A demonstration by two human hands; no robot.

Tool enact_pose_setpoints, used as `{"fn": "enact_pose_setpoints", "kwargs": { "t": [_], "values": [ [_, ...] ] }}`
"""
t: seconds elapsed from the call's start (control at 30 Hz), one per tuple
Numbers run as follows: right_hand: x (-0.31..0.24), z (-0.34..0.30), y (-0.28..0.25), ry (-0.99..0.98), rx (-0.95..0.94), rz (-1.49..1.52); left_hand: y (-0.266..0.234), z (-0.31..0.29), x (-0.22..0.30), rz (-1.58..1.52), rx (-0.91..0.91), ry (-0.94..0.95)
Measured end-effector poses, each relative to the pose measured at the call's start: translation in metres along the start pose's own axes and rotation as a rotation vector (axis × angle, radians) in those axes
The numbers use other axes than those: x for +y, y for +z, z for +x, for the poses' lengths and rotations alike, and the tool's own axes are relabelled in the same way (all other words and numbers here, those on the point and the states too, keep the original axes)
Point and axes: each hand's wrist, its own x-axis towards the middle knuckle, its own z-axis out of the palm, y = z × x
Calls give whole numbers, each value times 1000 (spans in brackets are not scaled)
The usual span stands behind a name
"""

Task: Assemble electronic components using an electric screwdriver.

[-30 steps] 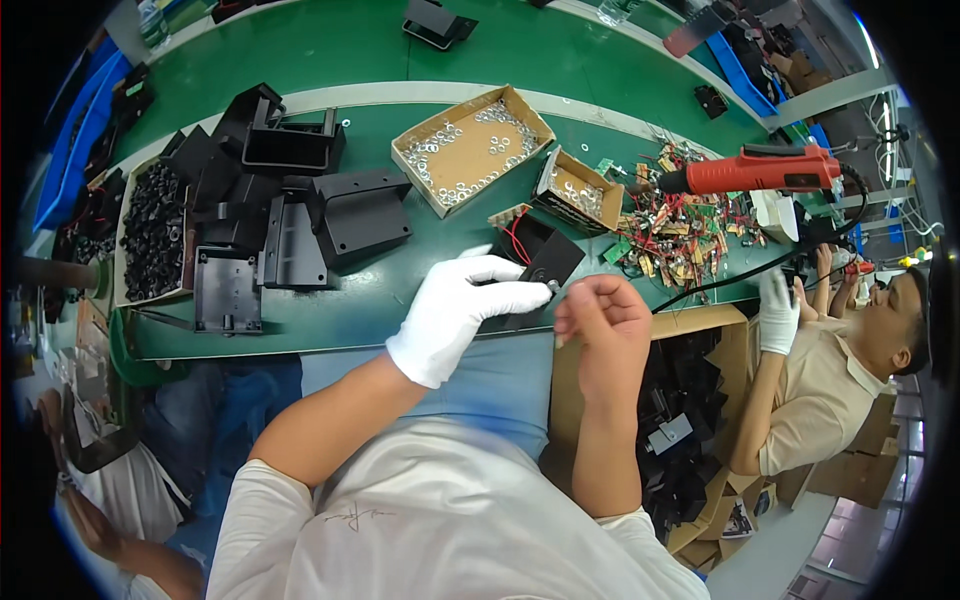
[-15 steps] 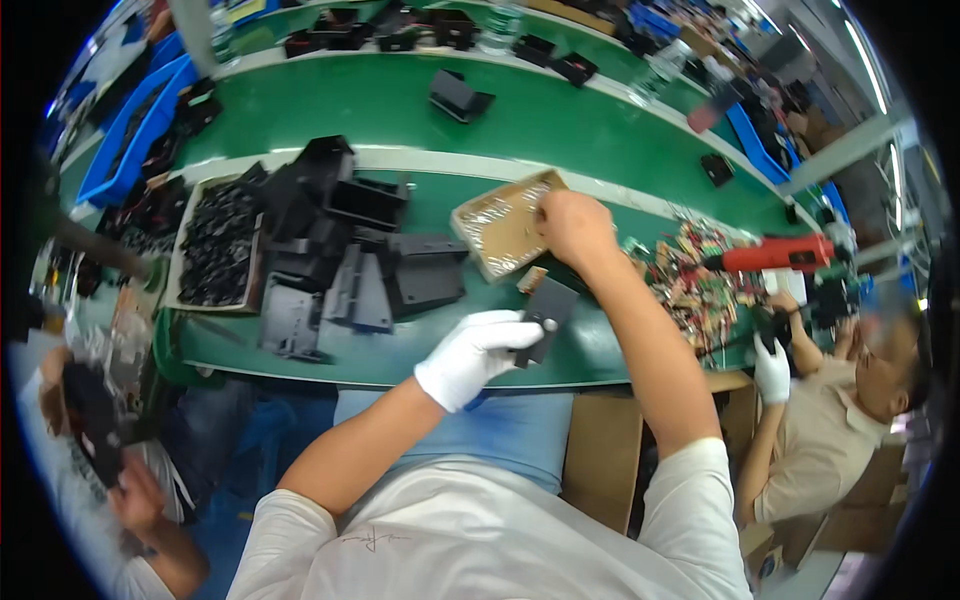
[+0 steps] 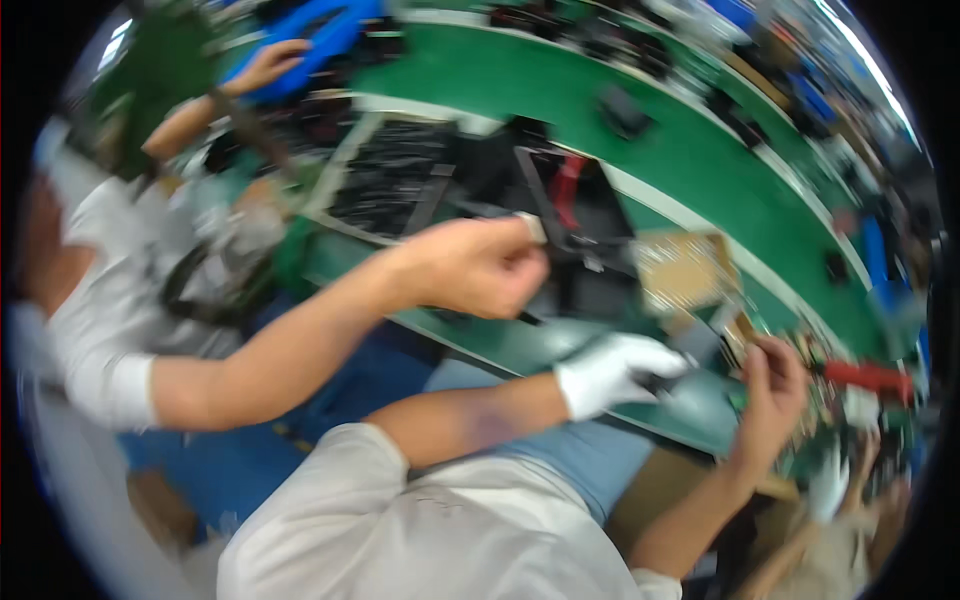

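Observation:
My left hand [image 3: 622, 375], in a white glove, grips a flat dark plastic panel [image 3: 700, 345] above the table's near edge. My bare right hand [image 3: 775, 390] is just right of the panel. Its thumb and fingers are bent together, and blur hides what they may hold. A small tan piece [image 3: 740, 328] shows between the panel and the right fingertips. Beyond the panel lies a shallow cardboard box [image 3: 685, 272] with small silvery pieces inside. Another person's bare hand [image 3: 490, 265] reaches from the left over the black plastic housings [image 3: 590, 210].
A box of small black parts [image 3: 390, 180] stands at the left. A red power screwdriver [image 3: 865, 378] lies at the right by a pile of small parts. Another worker's gloved hand [image 3: 828, 485] is at the far right. A blue bin [image 3: 320, 45] is at the back left.
The view has swung left and is blurred. My right hand has left the cardboard box and come to the panel's right. Another person's arm has reached in from the left; a red item now shows among the housings.

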Motion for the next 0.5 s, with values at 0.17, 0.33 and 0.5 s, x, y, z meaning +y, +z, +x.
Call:
{"fn": "enact_pose_setpoints", "kwargs": {
  "t": [0.17,0.33,0.5],
  "values": [
    [-1,-54,-9,107,-126,183,25,-20,-1,317,9,113],
    [9,-62,-18,190,-77,159,35,-18,-12,644,74,220],
    [11,-57,-30,250,-95,111,33,-14,-19,710,103,287]
  ]
}}
